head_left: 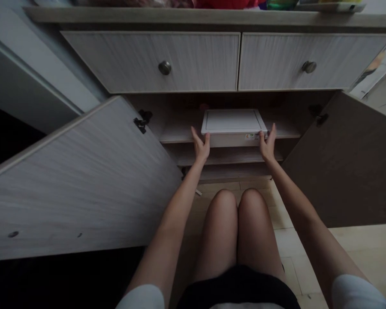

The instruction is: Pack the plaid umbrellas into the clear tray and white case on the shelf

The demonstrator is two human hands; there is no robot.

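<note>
A white lidded storage box (pixel 233 121) with a small label on its front sits at the front of the upper shelf (pixel 176 132) inside the cabinet. My left hand (pixel 201 145) grips its left front corner, thumb against the front and fingers at the side. On the opposite corner my right hand (pixel 268 143) holds the box the same way, beside the label. The underside of the box is hidden, so I cannot tell whether it still rests on the shelf. Most fingertips are out of sight behind the box.
Both cabinet doors stand open, the left door (pixel 93 184) and the right door (pixel 354 159) flanking my arms. Two drawers with round knobs (pixel 164 68) are closed above. A lower shelf (pixel 225 156) lies beneath the box. Several items line the countertop (pixel 180 16). My knees are close in front.
</note>
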